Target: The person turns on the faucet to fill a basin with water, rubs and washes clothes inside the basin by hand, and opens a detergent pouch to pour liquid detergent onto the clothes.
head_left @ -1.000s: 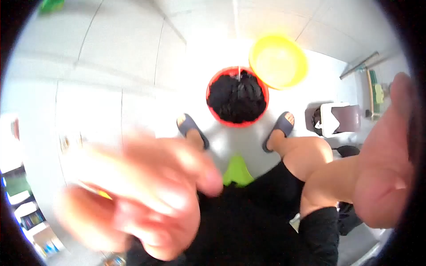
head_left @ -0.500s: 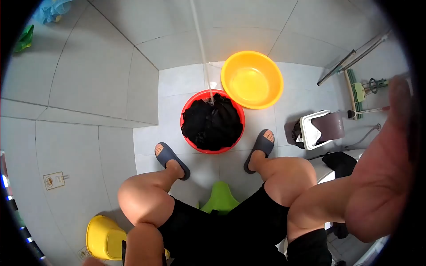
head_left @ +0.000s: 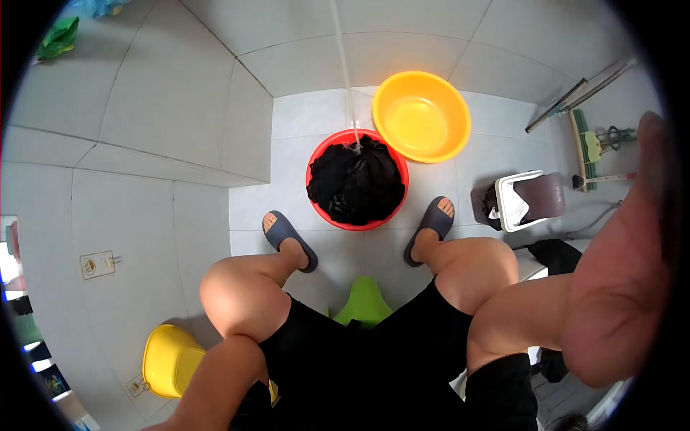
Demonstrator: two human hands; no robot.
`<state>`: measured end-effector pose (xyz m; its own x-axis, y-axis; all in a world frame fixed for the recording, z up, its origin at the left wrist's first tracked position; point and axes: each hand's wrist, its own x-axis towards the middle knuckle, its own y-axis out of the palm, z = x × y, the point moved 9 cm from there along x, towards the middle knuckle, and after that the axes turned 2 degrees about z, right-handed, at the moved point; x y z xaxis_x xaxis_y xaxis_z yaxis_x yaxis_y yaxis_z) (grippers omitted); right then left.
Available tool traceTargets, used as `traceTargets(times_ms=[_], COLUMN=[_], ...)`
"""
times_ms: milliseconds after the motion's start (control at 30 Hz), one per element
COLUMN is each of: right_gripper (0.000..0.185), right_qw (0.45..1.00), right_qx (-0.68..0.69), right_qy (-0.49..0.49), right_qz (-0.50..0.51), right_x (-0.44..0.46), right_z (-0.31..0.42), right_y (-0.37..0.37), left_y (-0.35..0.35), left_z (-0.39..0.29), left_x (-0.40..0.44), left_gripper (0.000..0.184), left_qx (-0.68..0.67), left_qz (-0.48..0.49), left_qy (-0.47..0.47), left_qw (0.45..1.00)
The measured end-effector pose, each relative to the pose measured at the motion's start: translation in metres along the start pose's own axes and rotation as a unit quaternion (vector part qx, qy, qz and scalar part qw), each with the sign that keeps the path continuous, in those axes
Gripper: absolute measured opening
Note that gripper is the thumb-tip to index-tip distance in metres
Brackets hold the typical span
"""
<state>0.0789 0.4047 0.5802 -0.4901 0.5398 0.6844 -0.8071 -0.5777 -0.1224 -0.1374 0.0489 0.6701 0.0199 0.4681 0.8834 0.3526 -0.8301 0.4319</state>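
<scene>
My right hand is raised very near the camera at the right edge. Its palm and one extended digit show, but the other fingers are lost in the dark rim. Of my left arm only the forearm appears at lower left; the hand itself is outside the picture. On the floor between my slippered feet stands a red basin heaped with wet-looking black cloth. A thin stream of water falls from above onto the cloth. Touching the red basin at upper right is a yellow-orange basin.
A small lidded bin stands at right, near a sponge mop against the wall. Under me is a green stool. A yellow plastic item sits at lower left. Tiled walls enclose the left and far sides.
The view has shifted slightly, so the basins and floor appear higher and farther right. More of my left forearm shows. My right hand keeps nearly the same place, and water keeps running.
</scene>
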Motion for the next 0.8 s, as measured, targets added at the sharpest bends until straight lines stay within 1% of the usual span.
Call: traceTargets(times_ms=[33, 67, 100, 133, 167, 200, 233, 267, 300, 333, 367, 400, 433, 467, 500, 533, 567, 600, 633, 667, 700, 733, 767, 800], right_gripper=[0.042, 0.042, 0.042, 0.041, 0.041, 0.041, 0.041, 0.041, 0.041, 0.041, 0.040, 0.040, 0.040, 0.040, 0.040, 0.040, 0.040, 0.039, 0.039, 0.039, 0.039, 0.039, 0.039, 0.039], right_qw=[1.000, 1.000, 1.000, 1.000, 1.000, 1.000, 1.000, 0.999, 0.999, 0.999, 0.999, 0.998, 0.997, 0.996, 0.995, 0.994, 0.993, 0.992, 0.991, 0.990, 0.989, 0.989, 0.989, 0.988], right_qx=[0.000, 0.000, 0.000, -0.001, -0.001, -0.002, -0.002, -0.002, -0.002, -0.003, -0.003, -0.006, -0.006, -0.007, -0.010, -0.010, -0.009, -0.007, -0.007, -0.005, -0.004, -0.004, -0.003, -0.004], right_qy=[0.000, 0.003, 0.006, 0.010, 0.015, 0.021, 0.025, 0.031, 0.039, 0.046, 0.055, 0.066, 0.075, 0.086, 0.098, 0.108, 0.116, 0.126, 0.133, 0.139, 0.144, 0.146, 0.149, 0.150], right_qz=[-0.001, -0.002, -0.003, -0.004, -0.004, -0.005, -0.006, -0.007, -0.005, -0.005, -0.004, -0.002, 0.001, 0.004, 0.008, 0.011, 0.014, 0.018, 0.020, 0.022, 0.024, 0.024, 0.027, 0.028], right_x=[-0.001, -0.002, -0.003, -0.004, -0.004, -0.005, -0.006, -0.007, -0.008, -0.008, -0.010, -0.011, -0.011, -0.011, -0.013, -0.014, -0.015, -0.017, -0.017, -0.019, -0.018, -0.019, -0.018, -0.018], right_z=[0.002, 0.003, 0.002, 0.002, 0.000, -0.001, -0.002, -0.004, -0.007, -0.009, -0.012, -0.016, -0.018, -0.023, -0.027, -0.031, -0.034, -0.039, -0.044, -0.047, -0.049, -0.051, -0.053, -0.053], right_y=[0.001, 0.002, 0.004, 0.006, 0.008, 0.010, 0.012, 0.014, 0.017, 0.021, 0.025, 0.028, 0.032, 0.035, 0.038, 0.043, 0.046, 0.050, 0.053, 0.056, 0.058, 0.059, 0.059, 0.060], left_y=[0.013, 0.037, 0.040, 0.037, 0.030, 0.013, -0.002, 0.003, 0.005, -0.017, -0.057, -0.096, -0.128, -0.144, -0.156, -0.155, -0.154, -0.153, -0.154, -0.163, -0.157, -0.143, -0.141, -0.137], left_z=[-0.008, -0.011, -0.007, -0.003, 0.001, 0.008, 0.016, 0.025, 0.034, 0.038, 0.048, 0.055, 0.062, 0.073, 0.085, 0.104, 0.095, 0.087, 0.090, 0.118, 0.133, 0.154, 0.204, 0.250], left_x=[-0.010, -0.022, -0.018, -0.019, -0.022, -0.016, -0.019, -0.029, -0.045, -0.049, -0.048, -0.046, -0.042, -0.031, -0.018, -0.011, -0.007, -0.011, -0.008, -0.011, 0.015, 0.023, 0.021, 0.000], left_gripper=[0.034, 0.031, 0.028, 0.028, 0.027, 0.025, 0.025, 0.025, 0.026, 0.026, 0.019, 0.013, 0.007, 0.001, 0.007, 0.007, 0.013, 0.020, 0.010, 0.014, 0.011, 0.027, 0.024, 0.021], left_qx=[0.003, -0.093, -0.188, -0.187, -0.056, 0.077, 0.079, 0.072, 0.063, 0.067, 0.202, 0.332, 0.454, 0.519, 0.580, 0.585, 0.562, 0.521, 0.437, 0.361, 0.391, 0.397, 0.424, 0.426], left_qz=[-0.001, 0.011, 0.023, 0.022, 0.022, 0.022, 0.020, 0.151, 0.278, 0.277, 0.213, 0.146, 0.075, 0.039, 0.002, 0.001, -0.129, -0.254, -0.390, -0.464, -0.260, -0.041, 0.001, 0.042], left_qy=[-0.002, -0.025, -0.048, -0.051, -0.031, -0.011, -0.014, -0.018, -0.023, -0.027, -0.065, -0.101, -0.134, -0.146, -0.157, -0.161, -0.049, 0.067, 0.133, -0.098, -0.013, 0.074, -0.155, -0.376], left_qw=[1.000, 0.995, 0.981, 0.981, 0.998, 0.997, 0.997, 0.986, 0.958, 0.958, 0.954, 0.927, 0.878, 0.841, 0.799, 0.795, 0.816, 0.812, 0.800, 0.803, 0.883, 0.914, 0.892, 0.822])
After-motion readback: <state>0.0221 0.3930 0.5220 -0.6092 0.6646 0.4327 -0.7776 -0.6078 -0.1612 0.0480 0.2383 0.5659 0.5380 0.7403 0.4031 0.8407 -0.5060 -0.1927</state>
